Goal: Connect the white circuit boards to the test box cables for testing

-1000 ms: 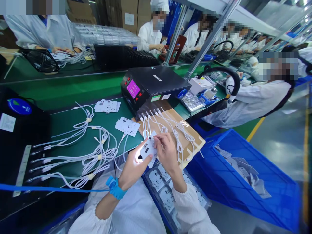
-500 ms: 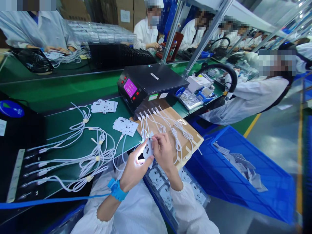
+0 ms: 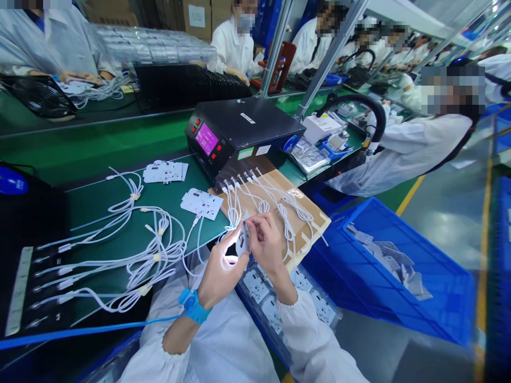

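My left hand (image 3: 221, 268), with a blue wrist strap, grips a small white circuit board (image 3: 242, 242) between thumb and fingers, and bright light falls on its palm side. The fingertips of my right hand (image 3: 266, 242) are pinched at the board's upper right edge; whatever small part lies between them is hidden. Left of the hands, a white board (image 3: 202, 203) lies on the green table with a white cable plugged into its lower edge. Behind it rests a small stack of boards (image 3: 165, 172).
A black tester (image 3: 243, 133) with a pink screen stands behind a cardboard sheet (image 3: 315, 213) bearing white cables. Bundled cables (image 3: 155, 258) cover the left table. A blue bin (image 3: 423, 266) holds white pieces. A tray of boards (image 3: 267, 308) sits below my hands. People work opposite and at right.
The view has shifted slightly, so the surroundings sit a little further left. The board between my hands appears turned more edge-on; both hands keep nearly the same hold.
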`<control>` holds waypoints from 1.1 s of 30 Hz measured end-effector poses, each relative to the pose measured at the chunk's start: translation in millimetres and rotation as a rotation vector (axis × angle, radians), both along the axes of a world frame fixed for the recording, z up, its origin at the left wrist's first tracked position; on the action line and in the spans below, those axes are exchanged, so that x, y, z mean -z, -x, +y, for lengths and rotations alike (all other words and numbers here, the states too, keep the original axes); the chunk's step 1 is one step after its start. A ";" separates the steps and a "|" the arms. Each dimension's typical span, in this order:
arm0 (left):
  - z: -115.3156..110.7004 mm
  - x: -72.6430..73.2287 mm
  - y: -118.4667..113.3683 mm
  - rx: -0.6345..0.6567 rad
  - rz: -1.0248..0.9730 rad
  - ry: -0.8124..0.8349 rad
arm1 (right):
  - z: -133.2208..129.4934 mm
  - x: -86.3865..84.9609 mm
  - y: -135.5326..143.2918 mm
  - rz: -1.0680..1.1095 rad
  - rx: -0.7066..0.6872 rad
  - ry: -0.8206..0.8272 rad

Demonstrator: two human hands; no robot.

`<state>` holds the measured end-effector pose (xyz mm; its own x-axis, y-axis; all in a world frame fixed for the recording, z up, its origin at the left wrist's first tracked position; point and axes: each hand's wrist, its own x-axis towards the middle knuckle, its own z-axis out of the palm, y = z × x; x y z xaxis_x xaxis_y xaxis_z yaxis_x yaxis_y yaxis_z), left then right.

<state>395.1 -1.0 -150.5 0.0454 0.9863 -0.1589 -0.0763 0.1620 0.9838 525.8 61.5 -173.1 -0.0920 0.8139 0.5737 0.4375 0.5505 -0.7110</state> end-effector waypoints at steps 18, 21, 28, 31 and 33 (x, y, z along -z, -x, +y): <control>13.4 8.2 -13.4 -0.041 -0.200 0.046 | -64.8 4.3 -53.9 -0.514 -0.034 -0.219; 15.1 10.7 -7.6 0.034 -0.215 0.133 | -65.5 23.5 -59.0 -0.552 0.003 -0.302; 29.0 -28.6 56.6 0.242 0.145 0.046 | -62.1 52.3 -55.8 -0.470 0.108 -0.374; 66.7 -54.9 100.3 0.125 0.372 -0.058 | -59.5 54.4 -50.9 -0.538 0.098 -0.356; 102.9 -63.8 129.2 -0.026 0.568 -0.127 | -58.4 54.0 -49.0 -0.594 0.075 -0.325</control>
